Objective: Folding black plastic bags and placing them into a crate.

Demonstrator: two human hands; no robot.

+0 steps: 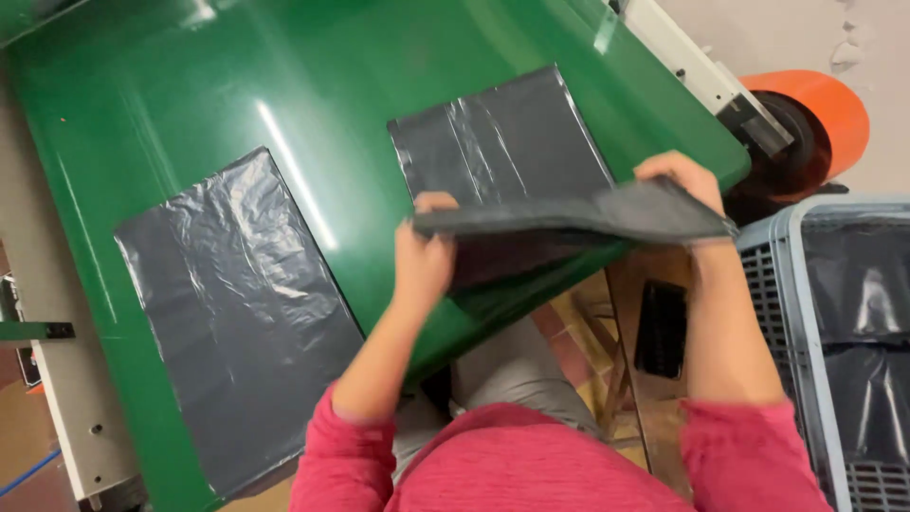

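My left hand (pixel 423 258) and my right hand (pixel 684 178) grip the two ends of a thick stack of dark grey plastic bags (pixel 569 220), held level just above the near edge of the green conveyor belt (pixel 284 85). Two more flat grey bags lie on the belt: one (pixel 502 137) right behind the stack, another larger-looking one (pixel 242 303) to the left of my left arm. Both my sleeves are pink.
A grey plastic crate (pixel 787 313) lined with dark bags stands at the right. An orange roller (pixel 820 114) sits at the belt's far right end. A black flat object (pixel 661 327) rests on a wooden stool below. A white machine frame (pixel 66 398) runs along the left.
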